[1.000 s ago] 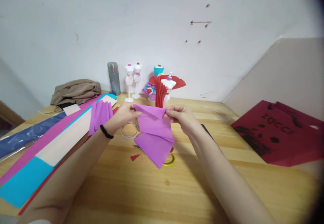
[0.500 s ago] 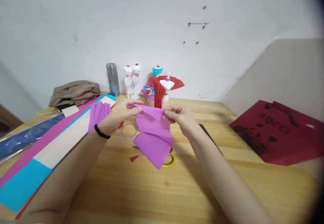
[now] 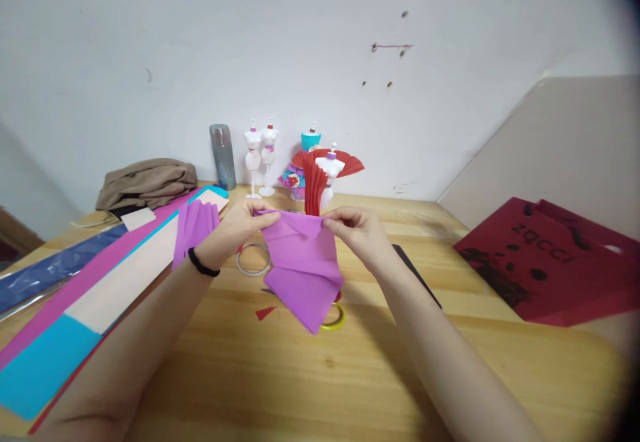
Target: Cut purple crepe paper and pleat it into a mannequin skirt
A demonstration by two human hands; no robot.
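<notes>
Between my hands hangs a sheet of purple crepe paper (image 3: 303, 245), creased across its middle, its lower part fanning down over the table. My left hand (image 3: 245, 221) pinches its upper left corner, thumb on top. The upper right corner is gripped by the thumb and fingers of my right hand (image 3: 354, 229). Behind the paper stands a small white mannequin (image 3: 330, 170) with pleated red paper (image 3: 315, 185) beside it. A grey ring (image 3: 253, 259), seemingly a roll of tape, lies left of the sheet. A yellow ring (image 3: 336, 317) is partly covered by its lower right edge.
Long strips of coloured paper (image 3: 133, 279) and pleated purple paper (image 3: 194, 229) lie at the left. Along the wall stand a grey bottle (image 3: 223, 159), two white mannequins (image 3: 253, 152) and a dressed one (image 3: 311, 142). Brown cloth (image 3: 147, 185) is back left; a dark red bag (image 3: 540, 262) is at the right.
The top edge of the purple paper, folded in a loose flap before, is now stretched straighter between my hands. Both hands have shifted only slightly.
</notes>
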